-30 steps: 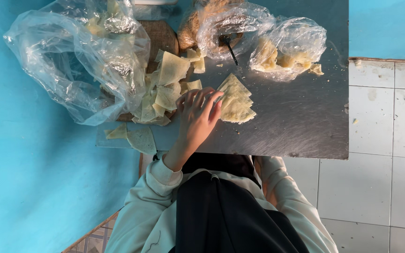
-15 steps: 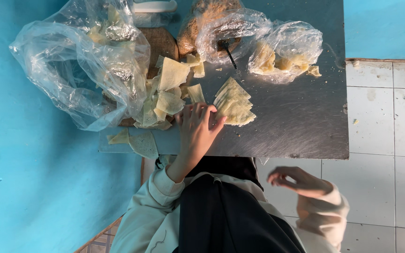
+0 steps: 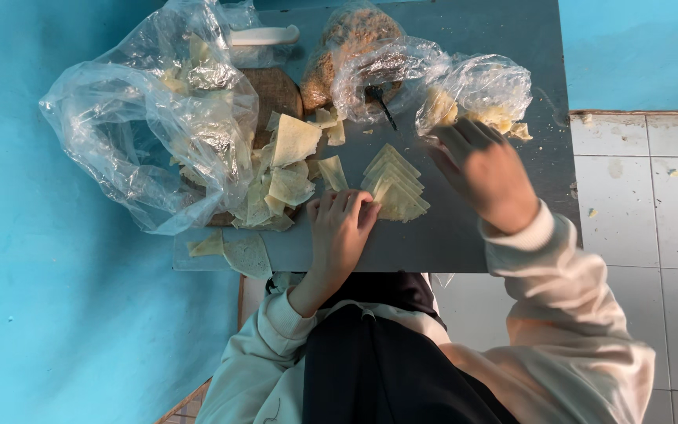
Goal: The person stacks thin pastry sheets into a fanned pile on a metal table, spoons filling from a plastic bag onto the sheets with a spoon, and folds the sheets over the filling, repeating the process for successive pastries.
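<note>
You worked at a grey metal surface [image 3: 472, 243] set against a bright blue wall [image 3: 64, 330], with pale square floor tiles [image 3: 653, 204] to the right of it. Your left hand [image 3: 341, 229] lay flat on the surface, its fingers [image 3: 347, 206] together and extended, their tips touching the near edge of a fanned stack of pale yellow triangular sheets [image 3: 395, 187]; they pressed rather than gripped. Your right hand [image 3: 486, 174] hovered above the surface, blurred, just right of the stack and near a small clear bag [image 3: 480, 90] holding yellowish pieces; its fingers [image 3: 453, 141] were loosely spread and held nothing.

A heap of loose cut sheets [image 3: 280, 184] lay left of the stack, spilling from under a large crumpled clear plastic bag [image 3: 143, 133] that hung past the surface's left edge. Two more sheets [image 3: 233, 250] rested at the near left corner. A round brown board [image 3: 276, 90] showed beneath the heap. A bag of brownish crumbs [image 3: 351, 39] sat at the far edge, beside a white handle [image 3: 264, 34]. A thin dark utensil [image 3: 382, 106] lay under the plastic near the middle.
</note>
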